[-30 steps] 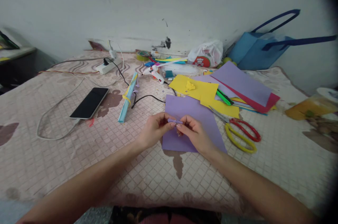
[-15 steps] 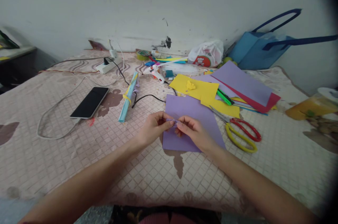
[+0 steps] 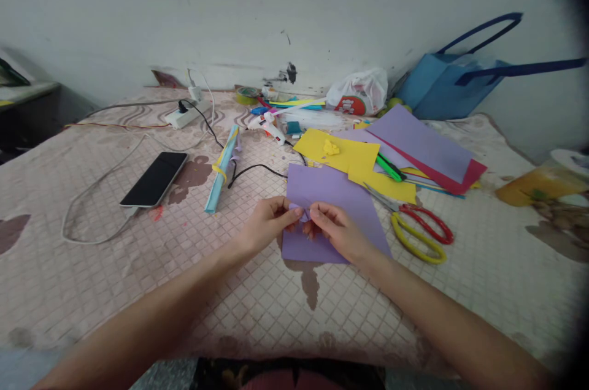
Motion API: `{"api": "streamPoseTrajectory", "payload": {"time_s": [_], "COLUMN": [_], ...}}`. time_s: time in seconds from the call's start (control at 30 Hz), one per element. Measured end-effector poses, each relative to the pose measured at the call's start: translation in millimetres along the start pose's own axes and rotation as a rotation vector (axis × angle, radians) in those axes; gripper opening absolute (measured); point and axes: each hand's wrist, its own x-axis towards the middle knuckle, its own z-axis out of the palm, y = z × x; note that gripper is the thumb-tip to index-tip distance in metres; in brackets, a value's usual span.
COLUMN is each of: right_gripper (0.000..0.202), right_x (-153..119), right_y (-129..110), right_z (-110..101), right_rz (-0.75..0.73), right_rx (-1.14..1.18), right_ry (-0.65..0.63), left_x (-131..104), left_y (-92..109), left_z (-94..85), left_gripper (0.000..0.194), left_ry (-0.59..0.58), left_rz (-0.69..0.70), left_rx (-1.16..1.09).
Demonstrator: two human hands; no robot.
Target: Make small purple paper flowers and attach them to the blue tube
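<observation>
A small piece of purple paper (image 3: 305, 213) is pinched between my two hands, its shape partly hidden by the fingers. My left hand (image 3: 271, 222) holds it from the left with thumb and forefinger. From the other side, my right hand (image 3: 338, 227) grips it at its right end. Both hands hover over a large purple sheet (image 3: 338, 249) lying on the table. Yellow sheets (image 3: 340, 157) lie just behind it, with a small yellow folded paper piece (image 3: 330, 147) on top. Scissors (image 3: 416, 233) with red and yellow handles rest to the right.
On the tablecloth (image 3: 257, 304) at left lie a phone (image 3: 156, 179) with its cable and a blue paper strip (image 3: 222, 169). Farther back are a glue gun (image 3: 268, 127), power strip (image 3: 188, 113) and green cutter (image 3: 390, 167). A drink cup (image 3: 543, 181) is at right.
The fingertips of my two hands have moved slightly apart, and more of the small purple piece shows between them. The whole view has shifted a little.
</observation>
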Motion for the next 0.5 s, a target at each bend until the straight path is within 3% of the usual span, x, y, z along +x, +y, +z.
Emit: {"api": "streamPoseTrajectory", "payload": {"time_s": [0.2,0.33,0.5], "right_gripper": [0.030,0.027,0.025], "right_x": [-0.1,-2.8,-0.9], "right_y": [0.0,-0.4,3.2], "right_z": [0.5,2.4,2.4], "right_rz": [0.028,-0.040,-0.093], "right_rx": [0.002,-0.047,-0.087], "right_ry": [-0.006,-0.022,0.045], "left_x": [-1.6,-1.3,2.8], "left_y": [1.2,-0.9,-5.6], "left_z": [2.2,2.3,1.2], "left_gripper": [0.026,0.021,0.026], "left_ry": [-0.022,-0.075,-0.097], "left_rz": [-0.037,-0.076,-0.142], "left_rx": [-0.034,-0.159,-0.285]}}
